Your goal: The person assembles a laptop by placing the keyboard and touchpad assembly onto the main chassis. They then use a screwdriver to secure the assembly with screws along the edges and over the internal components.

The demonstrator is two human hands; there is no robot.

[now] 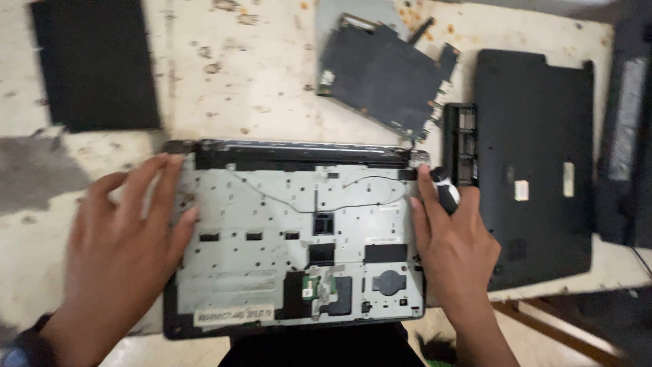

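A black flat panel (95,64) lies at ten o'clock on the stained white table (238,75). A dark circuit board (380,75) sits at one o'clock, a black bottom cover (536,163) at three o'clock.

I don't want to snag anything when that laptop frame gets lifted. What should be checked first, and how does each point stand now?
1. Left hand on the frame left edge: ok.
2. Right hand on the right edge: ok, but it also holds a black-and-white tool.
3. Thin wires across the frame secured: cannot tell.
4. Circuit board apart from the frame: ok.
5. Bottom cover apart: cannot tell, right hand hides the gap.
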